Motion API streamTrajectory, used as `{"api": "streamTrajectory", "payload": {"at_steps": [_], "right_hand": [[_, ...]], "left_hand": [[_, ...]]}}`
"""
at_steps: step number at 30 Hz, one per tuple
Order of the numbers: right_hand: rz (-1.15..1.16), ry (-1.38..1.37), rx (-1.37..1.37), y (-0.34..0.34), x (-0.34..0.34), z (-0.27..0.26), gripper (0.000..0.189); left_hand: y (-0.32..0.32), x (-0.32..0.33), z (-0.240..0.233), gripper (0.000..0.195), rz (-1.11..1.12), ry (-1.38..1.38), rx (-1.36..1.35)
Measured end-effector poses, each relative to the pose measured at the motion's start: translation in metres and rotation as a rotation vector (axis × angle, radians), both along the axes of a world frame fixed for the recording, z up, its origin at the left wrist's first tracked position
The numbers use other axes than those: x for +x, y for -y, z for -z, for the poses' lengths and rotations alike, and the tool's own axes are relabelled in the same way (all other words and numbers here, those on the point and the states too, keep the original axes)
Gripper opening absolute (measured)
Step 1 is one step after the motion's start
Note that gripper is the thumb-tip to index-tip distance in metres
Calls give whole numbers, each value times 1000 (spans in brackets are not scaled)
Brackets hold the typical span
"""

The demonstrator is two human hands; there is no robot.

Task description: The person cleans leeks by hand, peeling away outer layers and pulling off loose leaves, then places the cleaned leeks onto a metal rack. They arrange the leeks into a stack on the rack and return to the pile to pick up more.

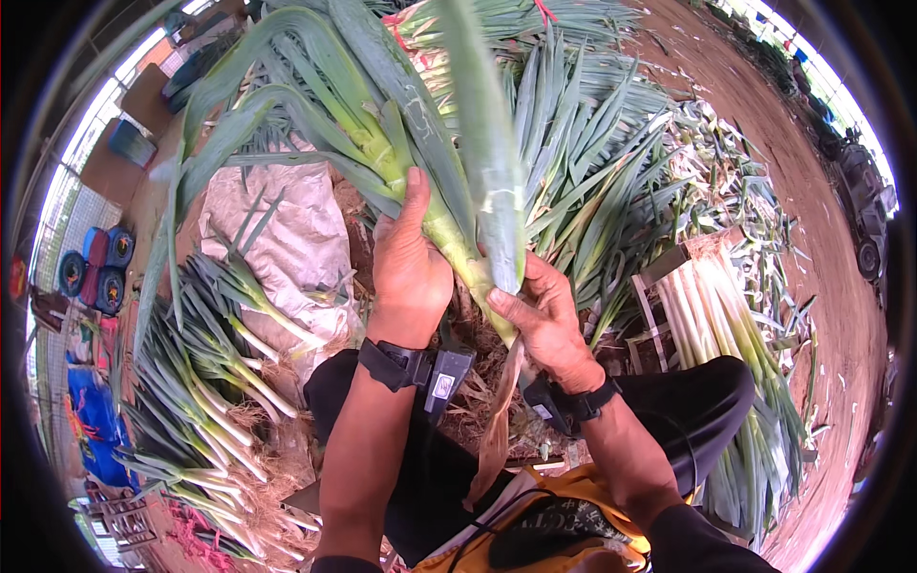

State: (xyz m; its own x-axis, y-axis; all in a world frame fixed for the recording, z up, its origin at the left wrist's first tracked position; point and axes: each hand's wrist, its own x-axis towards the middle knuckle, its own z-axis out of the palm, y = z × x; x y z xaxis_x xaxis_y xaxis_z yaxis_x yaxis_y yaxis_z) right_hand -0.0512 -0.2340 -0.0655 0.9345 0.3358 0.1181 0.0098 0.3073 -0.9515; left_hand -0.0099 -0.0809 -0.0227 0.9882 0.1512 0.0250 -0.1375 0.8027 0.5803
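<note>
A large leek point(448, 225) with broad green leaves slants across the middle in both hands. My left hand point(412, 268) is closed around its stalk, thumb pointing up along it. Lower down, my right hand point(541, 315) pinches a green outer leaf point(498, 215) that stands up, blurred, beside the stalk; the fingers also rest by the leek's lower end. A dry brown leaf point(498, 430) hangs below that hand. The root end of the leek is hidden. Both wrists carry black straps with small dark devices.
Rooted leeks point(208, 415) lie at the left beside a pale sheet point(276, 222). Trimmed leeks point(716, 315) rest on a small rack point(652, 322) at the right. More leeks point(594, 129), some tied in red, lie ahead, with leaf scraps point(731, 172) on the dirt floor point(824, 236).
</note>
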Motion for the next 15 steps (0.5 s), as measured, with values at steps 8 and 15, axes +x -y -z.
{"api": "streamTrajectory", "payload": {"at_steps": [8, 15], "right_hand": [[18, -105, 446, 12, -27, -9, 12], [50, 45, -138, 54, -56, -11, 26]], "left_hand": [[-13, 10, -7, 27, -150, -274, 28], [-63, 20, -5, 46, -393, -274, 70]]}}
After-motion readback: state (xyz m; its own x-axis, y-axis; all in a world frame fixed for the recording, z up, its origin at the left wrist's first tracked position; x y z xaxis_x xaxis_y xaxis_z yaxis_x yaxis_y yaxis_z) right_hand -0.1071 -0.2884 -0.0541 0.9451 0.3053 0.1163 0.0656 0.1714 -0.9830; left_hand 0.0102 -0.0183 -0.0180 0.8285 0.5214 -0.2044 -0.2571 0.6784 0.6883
